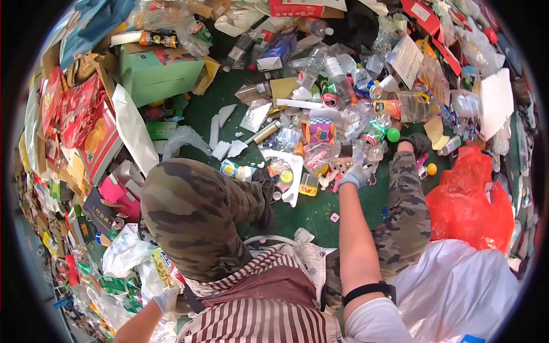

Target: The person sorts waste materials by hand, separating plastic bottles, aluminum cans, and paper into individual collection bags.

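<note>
Striped apron (pixel 269 303) close; R hand (pixel 353 176) among bottles, labels unreadable.

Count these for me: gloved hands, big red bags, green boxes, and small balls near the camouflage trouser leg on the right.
Gloved hands: 2, the left hand and the right hand
Red bag: 1
Green box: 1
Small balls: 2, a green ball and a yellow ball
Total: 6

Gloved right hand (pixel 353 175) stretched forward on a straight bare arm, gloved left hand (pixel 167 299) low beside the hip
</note>
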A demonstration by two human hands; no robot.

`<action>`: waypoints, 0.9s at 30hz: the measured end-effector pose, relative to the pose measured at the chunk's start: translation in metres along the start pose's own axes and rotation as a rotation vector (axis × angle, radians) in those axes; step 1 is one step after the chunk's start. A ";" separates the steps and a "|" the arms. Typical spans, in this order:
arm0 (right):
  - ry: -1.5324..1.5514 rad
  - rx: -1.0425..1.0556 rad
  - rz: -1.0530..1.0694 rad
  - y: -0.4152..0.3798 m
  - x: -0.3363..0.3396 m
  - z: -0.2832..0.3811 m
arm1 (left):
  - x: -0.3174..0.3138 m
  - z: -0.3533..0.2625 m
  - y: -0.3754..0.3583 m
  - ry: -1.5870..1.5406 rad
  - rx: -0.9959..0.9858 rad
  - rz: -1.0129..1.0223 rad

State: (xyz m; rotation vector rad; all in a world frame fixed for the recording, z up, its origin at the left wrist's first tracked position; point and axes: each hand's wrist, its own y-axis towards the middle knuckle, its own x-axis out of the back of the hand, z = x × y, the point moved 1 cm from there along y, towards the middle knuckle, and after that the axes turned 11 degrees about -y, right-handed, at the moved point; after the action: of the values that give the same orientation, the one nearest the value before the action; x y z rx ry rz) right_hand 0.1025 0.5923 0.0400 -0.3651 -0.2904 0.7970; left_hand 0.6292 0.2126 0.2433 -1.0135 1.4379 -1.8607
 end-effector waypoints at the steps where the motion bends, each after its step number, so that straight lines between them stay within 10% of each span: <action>1: 0.009 0.068 -0.049 -0.036 -0.007 0.048 | 0.010 0.001 -0.003 0.024 0.028 -0.010; 3: 0.004 0.232 0.082 -0.006 -0.015 0.018 | 0.017 0.006 0.003 0.100 0.055 -0.025; 5: -0.544 0.939 0.365 -0.010 -0.040 0.028 | 0.011 0.017 0.022 0.213 0.054 -0.037; 11: -1.834 0.796 0.536 -0.024 -0.101 0.044 | 0.001 -0.008 0.008 0.397 -0.065 -0.150; 14: -1.937 0.655 0.782 -0.010 -0.109 0.035 | 0.020 -0.019 -0.011 0.205 -0.160 -0.234; 19: -1.525 0.621 0.681 -0.011 -0.082 0.062 | 0.060 -0.037 -0.048 0.235 -0.684 -0.736; 21: -0.617 -0.153 1.035 -0.015 -0.066 0.077 | 0.088 -0.049 -0.065 -0.298 0.320 -0.236; 25: -0.352 -0.173 1.051 -0.049 -0.011 0.073 | 0.092 -0.061 -0.018 0.012 -0.313 -0.149; 27: -1.180 1.057 1.471 -0.053 0.024 0.082 | 0.066 -0.005 0.075 -0.005 -0.757 0.040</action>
State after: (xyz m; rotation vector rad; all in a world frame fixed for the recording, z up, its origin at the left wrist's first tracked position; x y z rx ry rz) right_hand 0.1211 0.5931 0.1391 1.1315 -0.6306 2.4154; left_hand 0.5882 0.1425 0.1851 -1.2975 2.2052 -1.2751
